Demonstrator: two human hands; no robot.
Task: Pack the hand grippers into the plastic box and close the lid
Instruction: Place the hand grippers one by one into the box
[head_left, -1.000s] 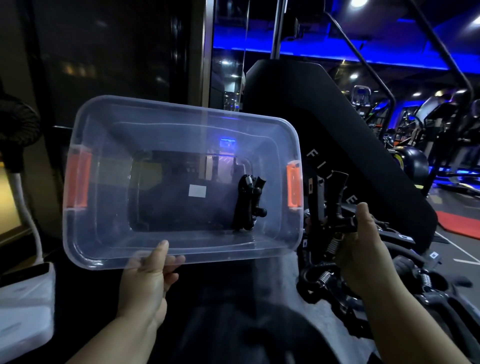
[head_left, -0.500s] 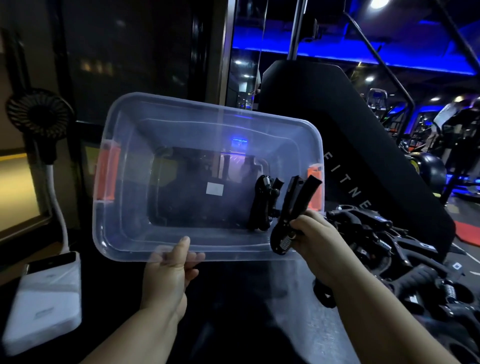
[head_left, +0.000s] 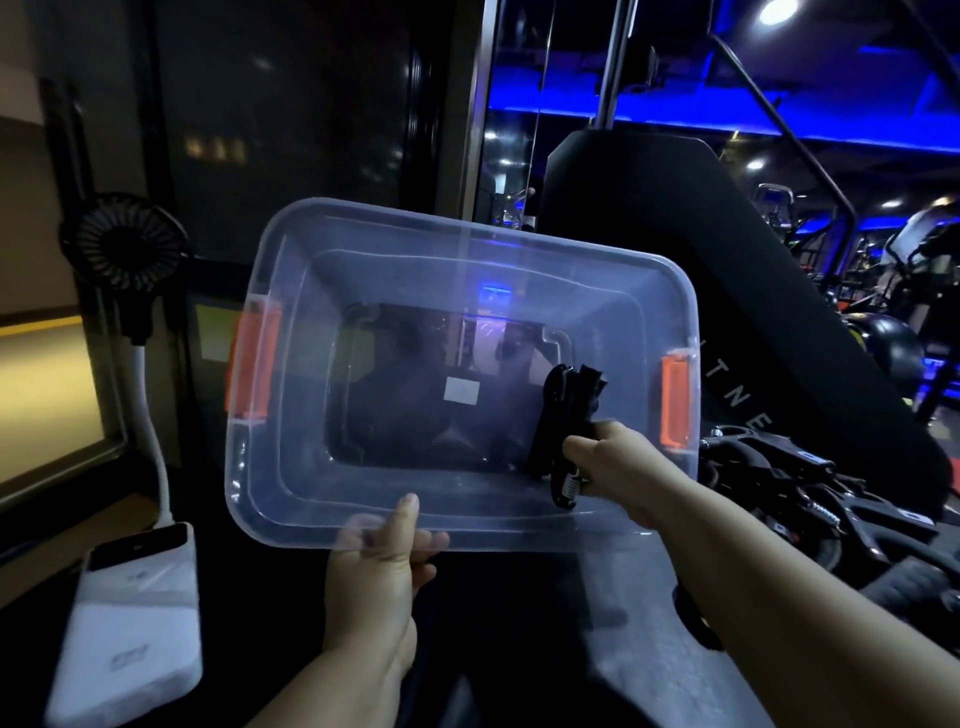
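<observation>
A clear plastic box (head_left: 311, 499) with orange side clips is tipped up with its open mouth facing me. My left hand (head_left: 382, 566) grips its near rim, thumb inside the wall. My right hand (head_left: 618, 465) holds a black hand gripper (head_left: 563, 467) with a metal spring inside the box at its right end. It lies against another black hand gripper (head_left: 569, 389) there. Several more black hand grippers (head_left: 810, 483) lie piled to the right of the box. No lid shows.
A white power bank (head_left: 140, 618) lies at lower left with a small black fan (head_left: 124, 241) on a white gooseneck above it. A large black padded gym machine (head_left: 675, 218) stands behind the box. A dark surface lies underneath.
My right hand took a hand gripper from the pile at the right, carried it left and put it into the box's right end. The left hand kept its hold on the rim.
</observation>
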